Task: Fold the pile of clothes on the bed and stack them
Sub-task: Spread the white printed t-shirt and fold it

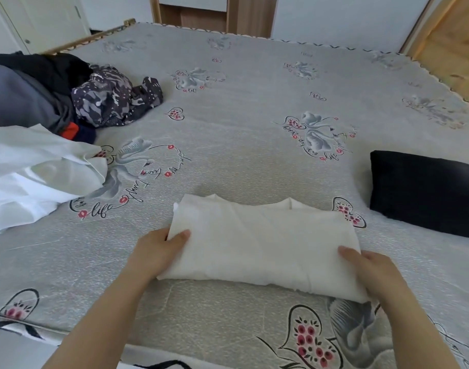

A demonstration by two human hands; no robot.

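Note:
A cream garment, folded into a rectangle, lies on the grey patterned bed in front of me. My left hand grips its left edge, thumb on top and fingers hidden beneath. My right hand grips its right edge the same way. To the right lies a folded black garment. At the left sits the unfolded pile: white cloth, a camouflage-print piece, and dark grey and black clothes.
The bed's near edge runs along the bottom left. Wooden bed frame and furniture stand at the far right; a white door is at the far left.

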